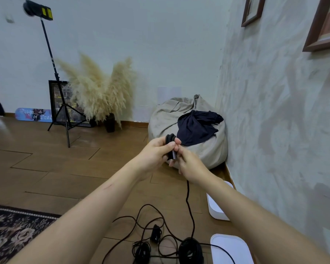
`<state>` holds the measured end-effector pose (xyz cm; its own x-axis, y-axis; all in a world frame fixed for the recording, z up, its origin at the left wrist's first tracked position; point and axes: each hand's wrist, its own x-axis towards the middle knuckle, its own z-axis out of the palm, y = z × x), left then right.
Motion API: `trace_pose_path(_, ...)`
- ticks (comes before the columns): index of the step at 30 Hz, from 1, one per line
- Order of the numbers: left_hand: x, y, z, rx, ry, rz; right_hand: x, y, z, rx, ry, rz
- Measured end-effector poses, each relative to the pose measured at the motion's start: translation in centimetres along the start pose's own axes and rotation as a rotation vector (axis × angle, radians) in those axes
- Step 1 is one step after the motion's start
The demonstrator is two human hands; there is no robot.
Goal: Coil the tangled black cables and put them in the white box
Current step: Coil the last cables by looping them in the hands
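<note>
The left hand point(156, 152) holds the cable coil point(170, 138), fingers point(171, 145) curled so the loops stay together. The right hand point(191, 166) pinches the trailing strand point(188, 197), probably to guide slack.

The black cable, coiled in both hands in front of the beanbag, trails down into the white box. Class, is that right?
Not quite. In the head view the black cable trails from the left hand and right hand down to the tangle on the floor, beside the white box, not into it. The rest holds.

The white box point(215, 208) sits just beside the wall point(274, 130); the right forearm point(246, 216) crosses over it. Loose cables point(151, 225) sprawl left of it, a strip of bare floor point(201, 204) between.
</note>
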<state>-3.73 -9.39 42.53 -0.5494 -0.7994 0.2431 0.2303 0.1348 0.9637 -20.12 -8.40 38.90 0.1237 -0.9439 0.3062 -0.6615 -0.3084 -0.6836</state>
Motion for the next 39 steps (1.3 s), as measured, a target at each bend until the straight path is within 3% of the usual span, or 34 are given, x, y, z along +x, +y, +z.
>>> trace_pose_path(6,0.2,0.0,0.2,-0.146,0.073,-0.014,-0.2,-0.9,1.1,0.136,-0.091,0.118)
trace_pose_path(11,1.1,-0.6,0.2,-0.250,0.310,0.052,-0.7,-1.9,1.6,0.184,-0.202,0.084)
trace_pose_path(15,1.6,-1.6,-0.6,-0.127,0.479,0.087,-1.5,-3.1,2.3,0.134,-0.341,0.071)
trace_pose_path(18,1.5,-2.2,-1.4,0.244,0.537,0.123,-1.3,-4.3,1.9,0.015,-0.373,-0.012)
trace_pose_path(21,1.3,-2.5,-2.7,0.490,0.459,0.113,-0.6,-4.5,-0.5,-0.044,-0.359,-0.064)
trace_pose_path(24,1.0,-3.1,-3.0,0.670,0.248,0.029,-0.6,-4.1,-2.8,0.002,-0.364,-0.070)
trace_pose_path(27,0.6,-3.5,-2.1,0.574,0.070,-0.102,-0.4,-3.3,-4.4,-0.074,-0.328,-0.107)
trace_pose_path(31,0.0,-2.4,-0.5,0.408,-0.081,-0.144,0.3,-1.8,-6.6,-0.045,-0.105,-0.133)
trace_pose_path(36,-0.2,-1.8,0.9,0.557,-0.077,0.006,0.6,-0.8,-7.0,0.051,0.068,-0.080)
trace_pose_path(39,0.1,-2.4,0.3,0.628,0.016,0.034,0.2,-0.6,-7.1,0.135,-0.021,-0.028)
